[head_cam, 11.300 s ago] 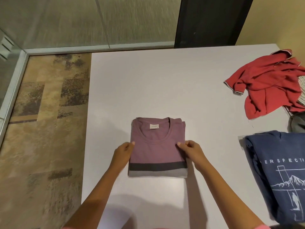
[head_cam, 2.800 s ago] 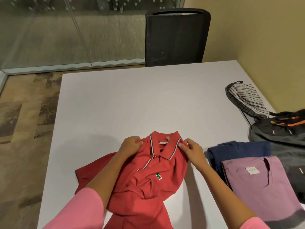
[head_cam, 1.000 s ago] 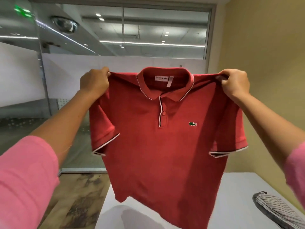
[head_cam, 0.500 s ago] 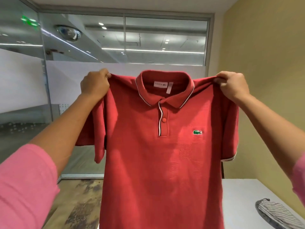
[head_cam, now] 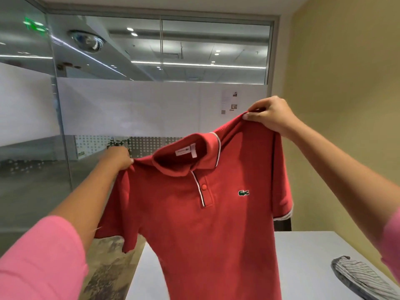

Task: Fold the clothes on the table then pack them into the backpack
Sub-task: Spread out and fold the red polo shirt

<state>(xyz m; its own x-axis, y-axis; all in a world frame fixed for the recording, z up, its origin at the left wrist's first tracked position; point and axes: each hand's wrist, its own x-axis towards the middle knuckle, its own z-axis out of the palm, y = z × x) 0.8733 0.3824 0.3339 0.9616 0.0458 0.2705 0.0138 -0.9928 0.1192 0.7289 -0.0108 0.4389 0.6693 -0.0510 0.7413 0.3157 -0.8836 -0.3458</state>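
Glass-walled office room: frosted glass partition (head_cam: 129, 107) at back, yellow wall (head_cam: 346, 105) on rt, patterned carpet (head_cam: 104, 276) lower left.

1. Pink sleeve (head_cam: 41, 260), lower left corner, covers the left arm to approx. the elbow.
2. Left hand (head_cam: 120, 158), fingers curled, pinching the shirt's left-side shoulder seam; held lower than the other hand.
3. Red polo shirt (head_cam: 205, 224), held up in the air betw. both hands, front facing the camera, tilted so its rt side sits higher. White-trimmed collar, neck label inside, one red button on the placket, small green crocodile logo on the chest. Body hangs down in front of the table; hem runs out of frame at the bottom. Sleeve cuffs w/ pale trim.
4. Right hand (head_cam: 270, 116), fingers and thumb curled, pinching the shirt's other shoulder; highest pt of the garment.
5. White table (head_cam: 303, 256), lower rt, partly hidden behind the shirt.
6. Striped grey garment (head_cam: 363, 280), lying on the table near its rt edge, well apart from the shirt.
7. Backpack: not seen in this view.
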